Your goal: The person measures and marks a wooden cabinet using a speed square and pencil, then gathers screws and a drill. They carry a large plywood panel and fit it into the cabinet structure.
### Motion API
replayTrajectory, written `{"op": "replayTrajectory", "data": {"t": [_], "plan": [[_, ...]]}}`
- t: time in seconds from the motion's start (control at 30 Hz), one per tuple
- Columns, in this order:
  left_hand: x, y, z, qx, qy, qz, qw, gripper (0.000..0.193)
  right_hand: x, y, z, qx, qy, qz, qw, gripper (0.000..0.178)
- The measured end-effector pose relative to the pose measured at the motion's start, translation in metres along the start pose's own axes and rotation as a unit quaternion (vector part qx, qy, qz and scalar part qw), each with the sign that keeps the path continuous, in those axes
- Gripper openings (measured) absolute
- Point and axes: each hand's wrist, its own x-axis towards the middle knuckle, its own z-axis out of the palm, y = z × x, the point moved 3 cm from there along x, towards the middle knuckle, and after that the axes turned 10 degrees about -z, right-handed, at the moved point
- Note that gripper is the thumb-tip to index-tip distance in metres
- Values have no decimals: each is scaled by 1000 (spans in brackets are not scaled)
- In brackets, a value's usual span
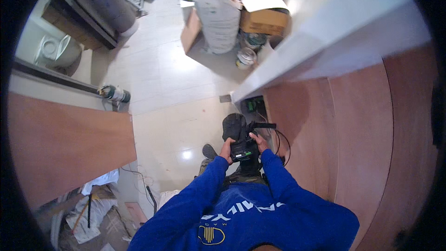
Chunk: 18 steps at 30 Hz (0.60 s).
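In front of my body, both hands grip a bulky black thing (241,148) with small white and green patches on its near end; its exact kind cannot be made out. My left hand (226,150) is closed on its left side, thumb along the top. On the other side my right hand (260,142) clasps it with the thumb up. A dark rounded shape (233,127) lies just beyond, and I cannot tell whether it belongs to the same thing. A black handle-like bar (265,125) and a looping black cable (287,146) are at the right.
Reddish-brown boards (306,125) line the right, beside a white post (288,65). Ahead stand a white sack (216,23), a cardboard box (265,21) and a small tub (245,58). A green bottle-like container (116,94) and a brown panel (69,144) are at left.
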Motion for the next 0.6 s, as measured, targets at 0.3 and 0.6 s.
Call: {"op": "replayTrajectory", "data": {"t": [0.3, 0.6], "plan": [[-113, 154, 3, -4, -49, 139, 989, 46, 44, -130, 162, 45, -94, -53, 993, 57], [-184, 376, 76, 16, -56, 216, 975, 47, 184, -287, 300, 31, -136, -126, 982, 57]]}}
